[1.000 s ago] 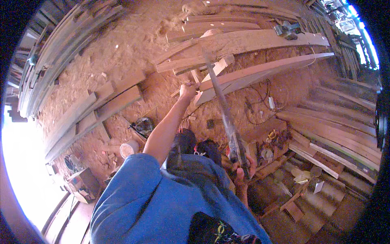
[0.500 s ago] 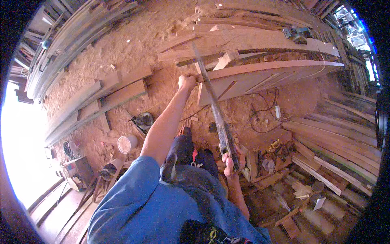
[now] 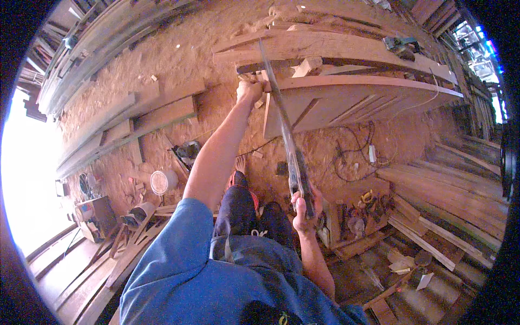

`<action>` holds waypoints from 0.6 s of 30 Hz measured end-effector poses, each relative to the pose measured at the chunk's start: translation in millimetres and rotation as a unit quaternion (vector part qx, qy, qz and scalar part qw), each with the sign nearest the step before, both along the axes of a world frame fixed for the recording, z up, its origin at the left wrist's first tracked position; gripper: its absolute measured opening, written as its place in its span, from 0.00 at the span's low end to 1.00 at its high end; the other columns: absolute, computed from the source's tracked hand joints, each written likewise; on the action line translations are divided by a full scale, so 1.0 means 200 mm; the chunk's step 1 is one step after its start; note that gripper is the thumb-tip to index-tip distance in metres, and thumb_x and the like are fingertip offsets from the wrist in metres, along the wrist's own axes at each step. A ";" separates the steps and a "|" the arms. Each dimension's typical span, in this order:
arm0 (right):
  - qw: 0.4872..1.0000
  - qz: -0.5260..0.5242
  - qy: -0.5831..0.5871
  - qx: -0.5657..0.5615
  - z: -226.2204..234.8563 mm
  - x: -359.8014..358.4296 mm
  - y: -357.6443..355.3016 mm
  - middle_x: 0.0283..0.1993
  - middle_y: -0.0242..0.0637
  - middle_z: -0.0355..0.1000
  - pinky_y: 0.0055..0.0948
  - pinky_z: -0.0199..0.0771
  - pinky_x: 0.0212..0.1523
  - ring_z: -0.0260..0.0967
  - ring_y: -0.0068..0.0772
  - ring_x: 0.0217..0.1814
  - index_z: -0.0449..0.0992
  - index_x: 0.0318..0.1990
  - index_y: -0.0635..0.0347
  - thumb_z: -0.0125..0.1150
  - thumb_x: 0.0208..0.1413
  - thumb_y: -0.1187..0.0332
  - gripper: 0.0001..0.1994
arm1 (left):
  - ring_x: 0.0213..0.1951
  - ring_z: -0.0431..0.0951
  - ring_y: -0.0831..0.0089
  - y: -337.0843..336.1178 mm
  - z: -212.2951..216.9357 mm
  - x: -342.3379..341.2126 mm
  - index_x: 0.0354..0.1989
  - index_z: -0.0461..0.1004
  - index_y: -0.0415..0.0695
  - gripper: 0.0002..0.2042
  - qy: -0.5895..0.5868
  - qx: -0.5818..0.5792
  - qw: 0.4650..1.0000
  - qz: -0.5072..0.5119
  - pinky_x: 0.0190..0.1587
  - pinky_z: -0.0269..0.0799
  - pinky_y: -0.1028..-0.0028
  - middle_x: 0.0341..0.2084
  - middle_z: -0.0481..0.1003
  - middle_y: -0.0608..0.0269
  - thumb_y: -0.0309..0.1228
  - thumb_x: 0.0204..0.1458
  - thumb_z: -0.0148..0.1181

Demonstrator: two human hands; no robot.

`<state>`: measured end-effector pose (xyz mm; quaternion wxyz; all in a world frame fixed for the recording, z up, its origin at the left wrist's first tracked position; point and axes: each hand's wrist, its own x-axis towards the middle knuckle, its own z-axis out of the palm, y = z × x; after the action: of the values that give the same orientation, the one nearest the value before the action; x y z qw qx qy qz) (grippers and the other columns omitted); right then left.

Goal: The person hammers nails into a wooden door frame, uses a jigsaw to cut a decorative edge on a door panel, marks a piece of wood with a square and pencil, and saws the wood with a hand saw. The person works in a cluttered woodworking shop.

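I stand in a sawdust-covered wood workshop, looking down past my blue shirt. My right hand (image 3: 305, 208) grips the near end of a long narrow wooden strip (image 3: 284, 123) that runs away from me up to the wide planks (image 3: 352, 49) of a low bench. My left hand (image 3: 249, 90) is stretched far forward, closed on the strip's middle part beside the edge of a big flat board (image 3: 346, 97). A small wood offcut (image 3: 306, 66) lies on the bench just past that hand.
Long planks (image 3: 130, 116) lie on the sawdust floor at left, more timber is stacked at right (image 3: 444, 189). A power tool (image 3: 402, 45) sits on the bench. Cables and a power strip (image 3: 372, 154) lie below it, a handheld power tool (image 3: 187, 153) and a white bucket (image 3: 161, 182) at left.
The view has shifted forward and the bench now sits nearer. My left hand has slid further along the strip toward the bench. My right hand keeps its grip on the near end.
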<state>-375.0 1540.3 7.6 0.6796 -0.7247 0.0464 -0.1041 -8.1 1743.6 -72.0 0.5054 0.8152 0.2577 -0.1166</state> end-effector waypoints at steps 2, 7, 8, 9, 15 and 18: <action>0.998 -0.012 0.016 0.058 0.03 0.00 0.02 0.38 0.34 0.75 0.22 0.73 0.40 0.72 0.23 0.37 0.65 0.60 0.67 0.58 0.63 0.62 0.23 | 0.45 0.83 0.62 0.02 -0.03 0.02 0.41 0.83 0.46 0.20 -0.047 0.009 0.998 -0.046 0.50 0.78 0.64 0.40 0.83 0.53 0.46 0.45 0.73; 0.997 -0.062 0.022 0.030 0.09 0.03 0.06 0.31 0.31 0.73 0.24 0.71 0.35 0.68 0.21 0.32 0.67 0.60 0.68 0.57 0.62 0.55 0.26 | 0.34 0.85 0.68 0.08 -0.12 0.10 0.34 0.86 0.46 0.15 -0.050 -0.069 0.994 -0.066 0.41 0.80 0.67 0.32 0.84 0.60 0.44 0.45 0.73; 0.997 -0.061 0.029 0.038 0.10 0.03 0.07 0.31 0.31 0.73 0.24 0.71 0.35 0.68 0.20 0.32 0.68 0.59 0.68 0.57 0.62 0.55 0.26 | 0.33 0.84 0.69 0.08 -0.13 0.12 0.34 0.86 0.45 0.15 -0.057 -0.078 0.993 -0.072 0.40 0.80 0.68 0.31 0.84 0.60 0.43 0.45 0.73; 0.997 -0.074 0.016 -0.035 0.12 0.04 0.06 0.30 0.30 0.73 0.24 0.70 0.33 0.68 0.20 0.32 0.67 0.61 0.69 0.56 0.63 0.55 0.27 | 0.31 0.84 0.70 0.09 -0.14 0.13 0.34 0.86 0.45 0.15 -0.043 -0.075 0.993 -0.077 0.38 0.80 0.68 0.30 0.84 0.60 0.43 0.44 0.73; 0.997 -0.066 0.023 0.017 0.18 0.06 0.06 0.30 0.30 0.71 0.23 0.68 0.33 0.66 0.20 0.31 0.65 0.63 0.72 0.54 0.64 0.57 0.28 | 0.23 0.80 0.73 0.09 -0.08 0.17 0.29 0.84 0.44 0.15 -0.052 -0.034 0.985 -0.164 0.29 0.77 0.70 0.23 0.81 0.62 0.45 0.47 0.68; 0.997 -0.066 0.027 0.026 0.21 0.07 0.08 0.29 0.30 0.70 0.23 0.66 0.32 0.65 0.20 0.30 0.64 0.64 0.74 0.54 0.64 0.57 0.29 | 0.21 0.79 0.73 0.09 -0.02 0.18 0.24 0.83 0.46 0.17 -0.030 0.042 0.968 -0.246 0.26 0.75 0.70 0.19 0.80 0.64 0.47 0.49 0.63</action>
<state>-362.0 1555.5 48.8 0.6883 -0.7047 0.1151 -0.1279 28.9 1761.6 -75.0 0.4336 0.8773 0.0388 -0.2023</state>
